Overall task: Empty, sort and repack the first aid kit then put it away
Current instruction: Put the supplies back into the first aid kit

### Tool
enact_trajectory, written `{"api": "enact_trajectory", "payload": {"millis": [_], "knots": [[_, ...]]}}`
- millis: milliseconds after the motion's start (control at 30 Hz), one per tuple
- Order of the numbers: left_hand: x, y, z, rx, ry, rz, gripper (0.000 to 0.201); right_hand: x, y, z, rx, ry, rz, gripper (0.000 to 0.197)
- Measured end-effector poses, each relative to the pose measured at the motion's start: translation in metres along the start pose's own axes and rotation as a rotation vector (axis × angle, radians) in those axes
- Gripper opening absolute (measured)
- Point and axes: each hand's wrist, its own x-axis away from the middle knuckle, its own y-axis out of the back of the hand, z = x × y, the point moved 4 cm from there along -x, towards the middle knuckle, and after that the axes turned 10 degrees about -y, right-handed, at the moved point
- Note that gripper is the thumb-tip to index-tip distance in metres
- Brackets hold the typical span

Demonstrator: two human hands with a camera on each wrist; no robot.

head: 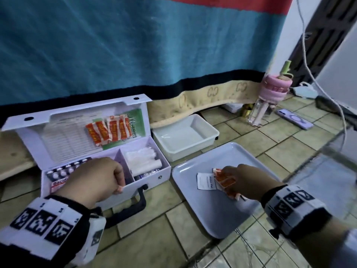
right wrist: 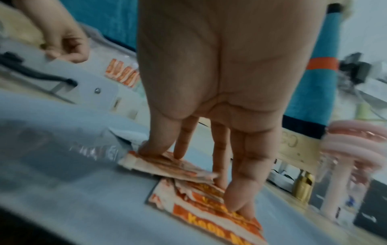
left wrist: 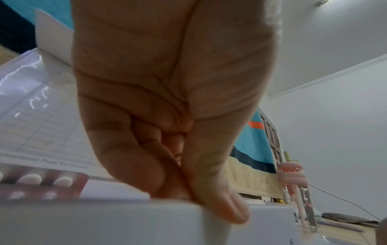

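The white first aid kit (head: 152,180) lies open on the tiled floor, its lid propped against the blue blanket. My left hand (head: 108,175) grips its front wall (left wrist: 104,220), thumb outside and fingers curled inside. The kit holds a blister pack (head: 59,173), gauze rolls (head: 143,157) and orange sachets (head: 110,130) in the lid pocket. On the grey tray (head: 202,213) to the right, my right hand (head: 237,178) presses straight fingers (right wrist: 240,190) onto a bunch of orange sachets (right wrist: 188,172). A white pad sachet (head: 204,180) lies just left of them.
A white plastic tub (head: 185,138) stands behind the tray, against the blanket's hem. A clear bottle with a pink lid (head: 268,99), a phone (head: 294,118) and a hanging white cable are at the back right. The kit's black handle (head: 135,206) sticks out in front.
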Motion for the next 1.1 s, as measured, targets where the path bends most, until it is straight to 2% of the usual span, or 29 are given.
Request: {"api": "enact_trajectory", "payload": {"millis": [167, 400, 500, 667, 733, 867, 933, 1000, 1067, 1100], "knots": [[0.001, 0.000, 0.000, -0.002, 0.023, -0.021, 0.018, -0.001, 0.003, 0.013, -0.025, 0.041, 0.010, 0.011], [0.001, -0.001, 0.002, 0.010, 0.028, -0.025, 0.017, 0.004, 0.002, 0.008, -0.058, 0.030, 0.021, 0.016], [0.001, -0.002, 0.003, 0.039, 0.032, -0.019, 0.018, 0.005, -0.001, 0.013, 0.029, 0.010, -0.052, 0.031], [0.002, -0.001, 0.003, 0.057, 0.040, -0.034, 0.018, 0.002, -0.007, 0.023, 0.147, -0.059, -0.098, 0.038], [0.003, -0.002, 0.003, 0.064, 0.041, -0.040, 0.019, 0.000, 0.002, 0.023, 0.151, -0.030, -0.158, 0.036], [0.004, -0.002, 0.003, 0.039, 0.038, -0.065, 0.020, 0.010, 0.048, 0.019, -0.038, 0.082, -0.347, 0.025], [0.004, -0.002, 0.001, 0.041, 0.035, -0.069, 0.018, 0.022, 0.076, 0.019, -0.275, 0.078, -0.425, 0.018], [0.006, -0.001, -0.001, 0.025, 0.033, -0.061, 0.016, 0.029, 0.099, 0.021, -0.535, 0.056, -0.496, 0.023], [0.006, -0.002, -0.003, 0.008, 0.026, -0.058, 0.018, 0.028, 0.110, 0.027, -0.700, 0.029, -0.491, 0.025], [0.006, -0.001, -0.002, 0.005, 0.025, -0.062, 0.020, 0.025, 0.112, 0.033, -0.762, 0.031, -0.443, 0.024]]}}
